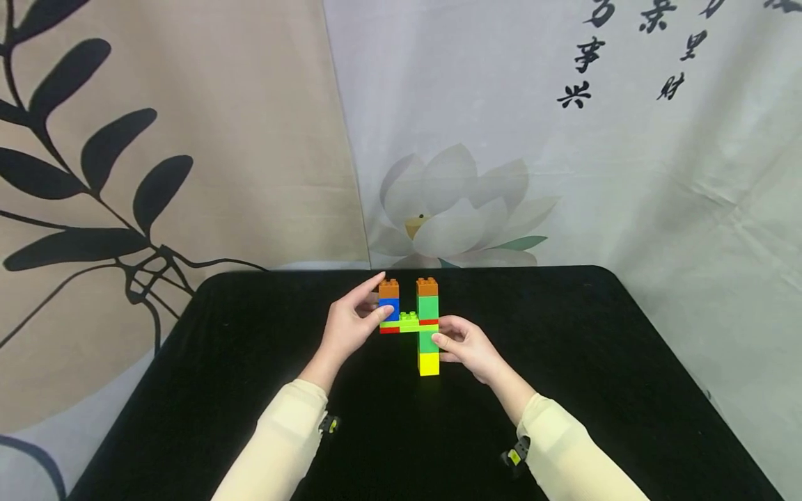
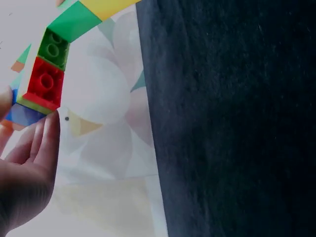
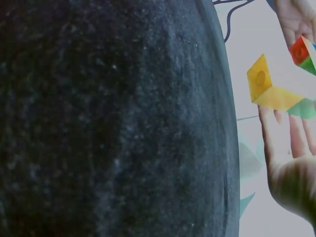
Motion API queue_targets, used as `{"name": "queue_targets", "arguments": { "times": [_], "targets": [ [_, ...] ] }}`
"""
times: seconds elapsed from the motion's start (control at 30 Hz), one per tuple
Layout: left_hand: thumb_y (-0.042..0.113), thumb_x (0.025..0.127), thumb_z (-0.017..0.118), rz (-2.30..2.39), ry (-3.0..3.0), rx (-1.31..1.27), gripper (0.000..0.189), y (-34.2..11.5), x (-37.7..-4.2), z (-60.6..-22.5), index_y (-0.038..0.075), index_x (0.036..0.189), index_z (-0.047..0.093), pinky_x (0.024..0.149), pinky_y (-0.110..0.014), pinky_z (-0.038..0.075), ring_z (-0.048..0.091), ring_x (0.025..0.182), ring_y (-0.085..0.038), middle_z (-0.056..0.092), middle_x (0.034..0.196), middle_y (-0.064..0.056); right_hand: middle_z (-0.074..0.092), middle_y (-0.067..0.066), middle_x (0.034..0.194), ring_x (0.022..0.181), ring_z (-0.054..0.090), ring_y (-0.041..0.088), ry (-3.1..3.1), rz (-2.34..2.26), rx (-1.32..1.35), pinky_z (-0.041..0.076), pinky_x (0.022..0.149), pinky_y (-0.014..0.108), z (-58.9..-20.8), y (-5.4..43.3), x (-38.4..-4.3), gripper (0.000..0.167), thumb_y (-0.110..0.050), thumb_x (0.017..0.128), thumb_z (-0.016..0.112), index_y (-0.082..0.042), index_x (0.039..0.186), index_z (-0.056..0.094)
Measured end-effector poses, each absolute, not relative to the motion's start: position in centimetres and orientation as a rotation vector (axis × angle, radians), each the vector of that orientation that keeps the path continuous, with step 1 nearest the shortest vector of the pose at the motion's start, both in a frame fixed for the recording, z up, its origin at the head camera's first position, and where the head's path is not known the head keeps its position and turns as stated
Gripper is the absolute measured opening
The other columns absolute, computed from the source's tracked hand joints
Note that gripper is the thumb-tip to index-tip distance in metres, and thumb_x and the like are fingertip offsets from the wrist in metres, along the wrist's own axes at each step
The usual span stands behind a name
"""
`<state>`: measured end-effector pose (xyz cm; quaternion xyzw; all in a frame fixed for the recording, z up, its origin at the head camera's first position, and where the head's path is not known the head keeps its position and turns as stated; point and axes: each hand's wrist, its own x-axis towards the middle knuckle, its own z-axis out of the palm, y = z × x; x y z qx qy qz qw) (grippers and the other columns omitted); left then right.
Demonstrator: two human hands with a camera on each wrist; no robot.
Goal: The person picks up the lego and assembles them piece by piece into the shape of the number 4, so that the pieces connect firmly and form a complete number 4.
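Both hands hold one assembly of toy building bricks upright in the head view, its hollow undersides showing in the wrist views. On its left, my left hand [image 1: 347,323] grips the blue brick [image 1: 388,308], thumb in front, below an orange-brown brick [image 1: 388,289]. A lime piece [image 1: 409,323] bridges to the right column, with a red brick [image 2: 47,81] beneath its left end. My right hand [image 1: 471,349] pinches the lower green brick [image 1: 426,341], above the yellow brick [image 3: 260,78] at the bottom. Higher up are a thin red piece [image 1: 429,321], another green brick [image 1: 428,307] and an orange-brown top.
A black cloth-covered table [image 1: 250,390] lies under the hands. Behind it hangs a pale backdrop [image 1: 263,139] printed with dark leaves, a lotus flower and characters. Small dark devices [image 1: 328,424] sit at both sleeve cuffs.
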<state>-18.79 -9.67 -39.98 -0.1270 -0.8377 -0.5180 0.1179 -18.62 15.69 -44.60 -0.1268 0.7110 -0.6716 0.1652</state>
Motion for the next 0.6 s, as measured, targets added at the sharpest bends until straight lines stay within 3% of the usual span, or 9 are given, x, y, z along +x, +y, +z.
{"name": "queue_targets", "arguments": {
  "times": [0.27,0.6],
  "targets": [
    [0.008,0.089,0.075,-1.800,-2.410,-0.194,0.054,-9.4,-18.6,-41.1,0.011,0.140,0.057,0.091,-0.038,0.053,0.067,0.105,-0.028,0.068,0.121,-0.015,0.059,0.024,0.123,0.104,0.066,0.028,2.023,-1.929,-0.335,0.055,0.085,0.048,-44.5,15.6,-18.0,0.051,-0.013,0.096,0.066,0.005,0.138,0.045],
    [0.006,0.089,0.073,-1.972,-2.397,-0.039,0.051,-8.9,-18.8,-42.9,0.011,0.139,0.059,0.094,-0.041,0.051,0.063,0.114,-0.030,0.062,0.133,-0.012,0.058,0.021,0.126,0.095,0.065,0.024,2.106,-1.949,-0.171,0.058,0.081,0.047,-44.7,15.0,-17.6,0.064,-0.011,0.094,0.069,-0.008,0.150,0.039]
  ]
}}
